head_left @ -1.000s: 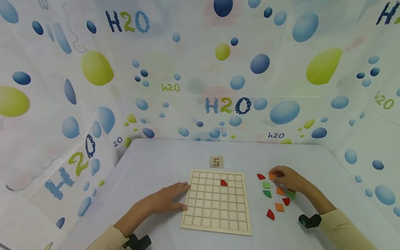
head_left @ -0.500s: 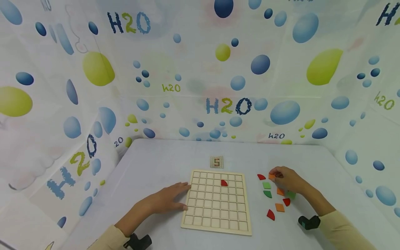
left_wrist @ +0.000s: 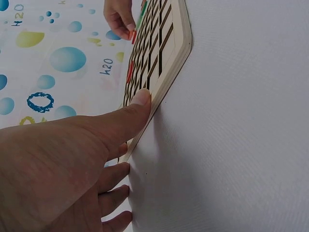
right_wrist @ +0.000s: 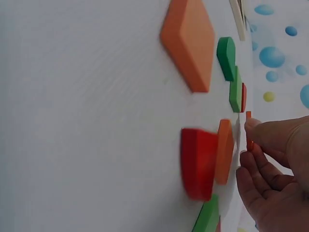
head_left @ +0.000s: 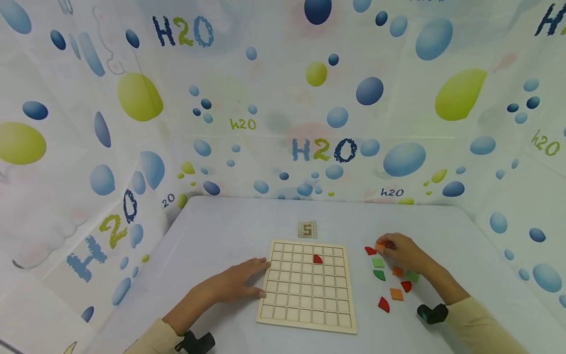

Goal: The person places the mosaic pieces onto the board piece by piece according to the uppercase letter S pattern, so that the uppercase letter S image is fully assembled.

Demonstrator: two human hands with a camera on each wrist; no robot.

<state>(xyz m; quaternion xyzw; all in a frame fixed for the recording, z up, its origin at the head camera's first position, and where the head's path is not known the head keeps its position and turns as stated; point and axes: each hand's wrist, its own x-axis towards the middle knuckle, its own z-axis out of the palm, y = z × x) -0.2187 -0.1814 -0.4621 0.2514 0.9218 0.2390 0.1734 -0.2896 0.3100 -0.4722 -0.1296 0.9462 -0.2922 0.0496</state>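
Note:
Between the thumb and fingers of my right hand [head_left: 403, 251] is an orange square tile [head_left: 379, 247], pinched at the far end of the loose pieces. The right wrist view shows that orange tile edge-on, raised off the table. My left hand [head_left: 236, 281] lies with its fingers extended against the left edge of a wooden grid board [head_left: 305, 328]. In the left wrist view its thumb [left_wrist: 141, 96] touches the board's rim. A red quarter-circle piece [head_left: 318, 259] sits in one cell in the board's upper part.
Right of the board lie red quarter-circles [head_left: 383, 305], orange squares [head_left: 396, 294], a light green square [head_left: 378, 262] and a dark green quarter-circle [head_left: 379, 275]. Behind the board is a small pattern card [head_left: 307, 229]. A bubble-printed sheet [head_left: 265, 162] stands behind the white table [head_left: 212, 221].
My right hand has lifted the orange square tile and shifted slightly left with it. The left hand and the board have stayed in place.

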